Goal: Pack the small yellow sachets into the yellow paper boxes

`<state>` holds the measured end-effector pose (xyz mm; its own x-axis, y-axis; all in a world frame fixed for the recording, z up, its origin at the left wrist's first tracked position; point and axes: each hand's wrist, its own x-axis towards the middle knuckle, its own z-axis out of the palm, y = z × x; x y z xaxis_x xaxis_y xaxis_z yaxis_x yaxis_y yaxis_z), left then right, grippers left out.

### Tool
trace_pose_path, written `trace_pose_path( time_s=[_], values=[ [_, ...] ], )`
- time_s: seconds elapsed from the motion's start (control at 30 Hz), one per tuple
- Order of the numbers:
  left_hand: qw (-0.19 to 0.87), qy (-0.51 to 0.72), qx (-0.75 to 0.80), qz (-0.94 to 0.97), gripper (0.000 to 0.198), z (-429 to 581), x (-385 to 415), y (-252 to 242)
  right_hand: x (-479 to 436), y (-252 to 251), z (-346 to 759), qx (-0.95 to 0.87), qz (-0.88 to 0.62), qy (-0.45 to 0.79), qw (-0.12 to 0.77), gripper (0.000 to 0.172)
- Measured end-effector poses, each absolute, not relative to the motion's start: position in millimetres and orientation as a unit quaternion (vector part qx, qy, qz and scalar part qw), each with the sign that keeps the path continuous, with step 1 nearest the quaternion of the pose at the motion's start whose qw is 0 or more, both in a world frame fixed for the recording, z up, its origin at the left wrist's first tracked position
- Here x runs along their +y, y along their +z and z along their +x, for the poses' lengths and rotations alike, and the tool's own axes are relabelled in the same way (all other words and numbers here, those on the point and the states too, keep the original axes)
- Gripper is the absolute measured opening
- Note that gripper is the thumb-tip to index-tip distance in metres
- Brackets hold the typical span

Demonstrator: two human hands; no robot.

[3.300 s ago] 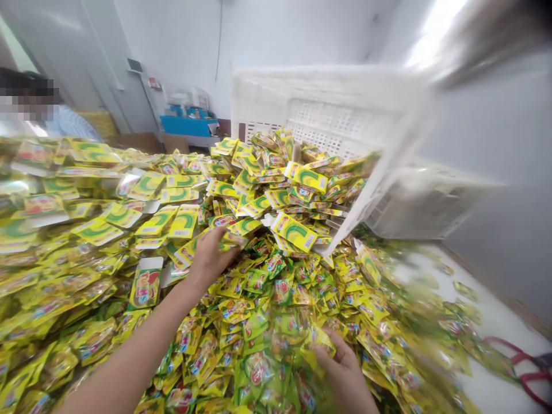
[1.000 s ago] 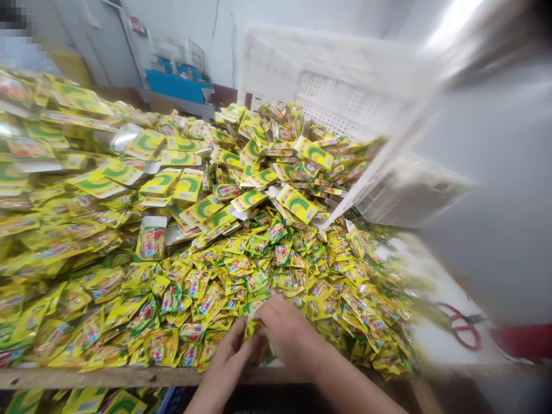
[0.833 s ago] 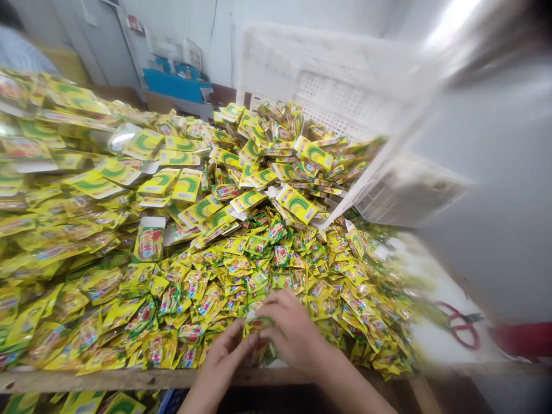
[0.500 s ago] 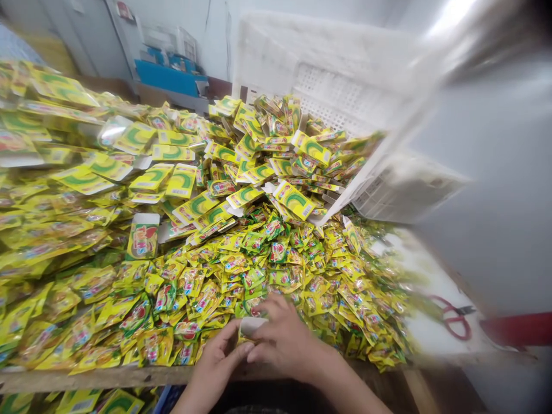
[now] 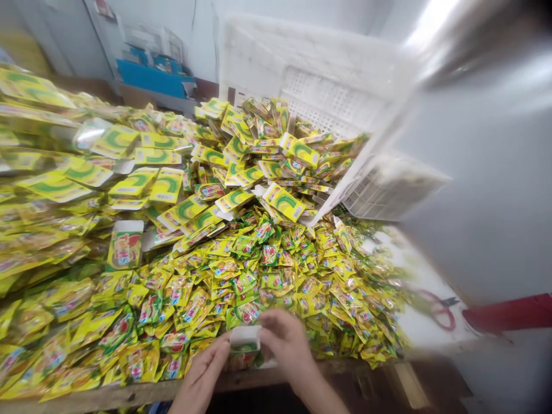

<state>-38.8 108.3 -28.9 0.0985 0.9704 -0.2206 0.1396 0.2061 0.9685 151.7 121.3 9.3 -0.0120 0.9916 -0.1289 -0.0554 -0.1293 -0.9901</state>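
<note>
Near the table's front edge, a small cardboard box [image 5: 245, 347] is held upright between my two hands, its white flap raised at the top. My left hand [image 5: 207, 365] grips its left side with the thumb and fingers. On the opposite side my right hand [image 5: 285, 345] holds the box with bent fingers. Small yellow and green candy packets [image 5: 259, 282] are heaped just beyond both hands. A green box with a melon picture [image 5: 125, 246] stands to the left, its white flap up. Whatever is inside the held box is hidden.
A tilted white plastic crate [image 5: 319, 98] spills yellow boxes [image 5: 284, 201] onto the heap. At the right lie red-handled scissors [image 5: 442, 310] beside a red cylindrical object [image 5: 509, 313]. A wooden table edge [image 5: 142, 391] runs along the front. Blue equipment [image 5: 150, 77] stands behind.
The small box has turned more upright and shows more of its front. My right hand has moved from over it to its right side. The whole view has shifted slightly.
</note>
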Motion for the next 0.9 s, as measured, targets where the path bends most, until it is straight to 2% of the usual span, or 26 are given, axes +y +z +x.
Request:
trace_pose_path(
  time_s=[0.07, 0.13, 0.3, 0.4, 0.53, 0.7, 0.9],
  values=[
    [0.566, 0.372, 0.553, 0.485, 0.042, -40.0, 109.3, -21.8, 119.4, 0.1, 149.3, -0.384, -0.496, 0.633, 0.454, 0.033],
    [0.581, 0.354, 0.524, 0.512, 0.039, -42.0, 113.8, -12.4, 119.5, -2.8, 145.9, -0.390, -0.487, 0.641, 0.447, 0.035],
    [0.477, 0.401, 0.539, 0.567, 0.026, -50.6, 127.7, 2.6, 126.8, 8.9, 140.4, -0.499, -0.474, 0.534, 0.491, 0.025],
    [0.420, 0.421, 0.532, 0.603, 0.022, -51.9, 129.1, 0.7, 130.5, 11.6, 138.3, -0.487, -0.470, 0.544, 0.497, 0.022],
    [0.388, 0.420, 0.549, 0.610, 0.026, -46.9, 128.7, -3.2, 131.7, 8.0, 136.0, -0.471, -0.492, 0.525, 0.510, 0.022],
    [0.326, 0.433, 0.440, 0.716, 0.017, -47.8, 129.1, -2.9, 126.7, 8.6, 139.7, -0.557, -0.478, 0.421, 0.533, 0.015],
    [0.270, 0.457, 0.426, 0.733, 0.018, -49.8, 123.1, -7.4, 116.1, 17.8, 146.0, -0.660, -0.446, 0.356, 0.489, 0.007]
  ],
)
